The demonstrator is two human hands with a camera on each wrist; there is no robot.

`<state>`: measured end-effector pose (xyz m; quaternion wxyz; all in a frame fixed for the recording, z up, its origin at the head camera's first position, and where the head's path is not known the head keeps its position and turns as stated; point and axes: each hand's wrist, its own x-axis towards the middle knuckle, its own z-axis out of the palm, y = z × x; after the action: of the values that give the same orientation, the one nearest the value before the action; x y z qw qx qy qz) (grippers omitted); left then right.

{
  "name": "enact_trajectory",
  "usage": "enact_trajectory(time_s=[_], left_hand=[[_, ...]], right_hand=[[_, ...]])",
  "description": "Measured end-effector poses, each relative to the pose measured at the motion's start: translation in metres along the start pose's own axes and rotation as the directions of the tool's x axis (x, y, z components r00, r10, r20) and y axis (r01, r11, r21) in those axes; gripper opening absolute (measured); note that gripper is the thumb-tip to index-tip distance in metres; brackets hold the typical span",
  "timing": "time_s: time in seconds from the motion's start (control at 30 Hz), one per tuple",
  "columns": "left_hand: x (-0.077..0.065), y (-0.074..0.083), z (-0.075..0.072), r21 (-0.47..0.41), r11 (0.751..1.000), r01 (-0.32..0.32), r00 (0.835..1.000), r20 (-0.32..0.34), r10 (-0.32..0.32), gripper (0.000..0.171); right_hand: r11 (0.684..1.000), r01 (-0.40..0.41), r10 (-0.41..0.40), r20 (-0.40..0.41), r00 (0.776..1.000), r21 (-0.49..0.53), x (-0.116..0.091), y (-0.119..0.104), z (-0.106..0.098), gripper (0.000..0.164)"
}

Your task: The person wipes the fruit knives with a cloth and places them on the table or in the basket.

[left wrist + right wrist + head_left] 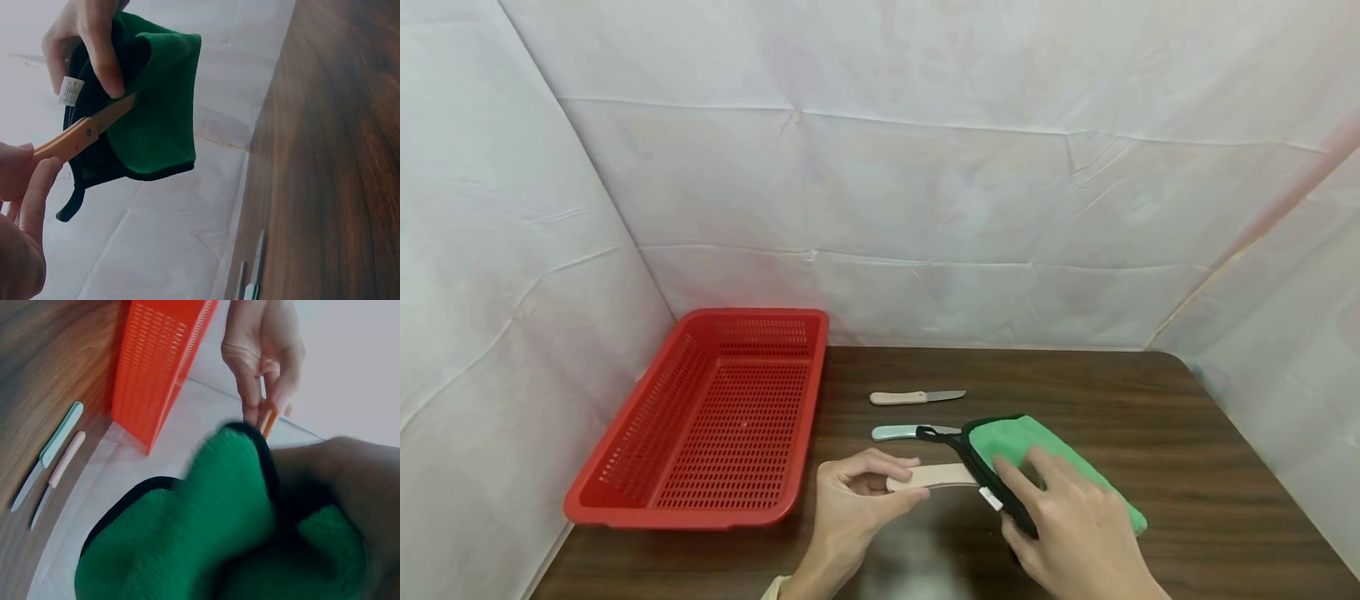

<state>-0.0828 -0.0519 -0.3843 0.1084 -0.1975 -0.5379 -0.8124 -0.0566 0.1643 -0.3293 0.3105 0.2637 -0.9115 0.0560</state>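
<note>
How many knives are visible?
3: a peach-handled knife in the left hand, a pale-blue-handled knife behind it, another peach-handled knife farthest back. Others may be hidden.

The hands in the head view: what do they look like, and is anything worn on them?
They are a person's hands: the left hand and right hand are both bare, each with ordinary fingers and no glove. No rings, cables or markings show. A pale cream sleeve edge peeks out at the left wrist; none shows on the right.
</note>
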Motion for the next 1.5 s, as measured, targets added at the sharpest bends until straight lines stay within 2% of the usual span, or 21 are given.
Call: enact_trajectory(time_s=[0.1,0.2,0.53,0.8,1.1,1.3,1.5], left_hand=[[0.001,-0.001,0.000,0.002,1.000,0.000,1.000,-0.004,0.000,0.022],[0.001,-0.002,0.000,-0.001,1.000,-0.002,1.000,-0.006,0.002,0.022],[-0.001,-0.001,-0.001,-0.001,1.000,0.010,1.000,-0.022,-0.010,0.022],[-0.001,0.004,-0.008,-0.046,0.999,-0.012,1.000,-0.030,0.011,0.022],[-0.007,0.010,-0.012,-0.020,0.999,-0.038,0.999,-0.019,0.038,0.022],[-0.009,0.016,-0.015,0.001,1.000,-0.001,1.000,-0.012,0.002,0.021],[-0.011,0.020,-0.017,0.016,1.000,0.025,1.000,-0.003,-0.025,0.022]], right_hand=[[0.999,0.050,-0.050,-0.025,0.998,-0.003,0.000,0.000,0.001,0.046],[0.998,0.066,-0.066,-0.026,0.997,-0.011,0.000,0.000,0.001,0.046],[0.998,0.051,-0.051,-0.017,0.999,-0.046,-0.005,0.002,0.001,0.050],[0.998,-0.013,0.015,0.023,1.000,-0.055,-0.010,0.013,-0.004,0.051],[0.996,-0.089,0.089,0.022,0.996,-0.006,-0.014,0.021,-0.007,0.047],[0.985,-0.174,0.174,0.043,0.984,-0.002,-0.018,0.027,-0.009,0.047],[0.973,-0.227,0.227,0.011,0.974,0.031,-0.020,0.032,-0.012,0.043]])
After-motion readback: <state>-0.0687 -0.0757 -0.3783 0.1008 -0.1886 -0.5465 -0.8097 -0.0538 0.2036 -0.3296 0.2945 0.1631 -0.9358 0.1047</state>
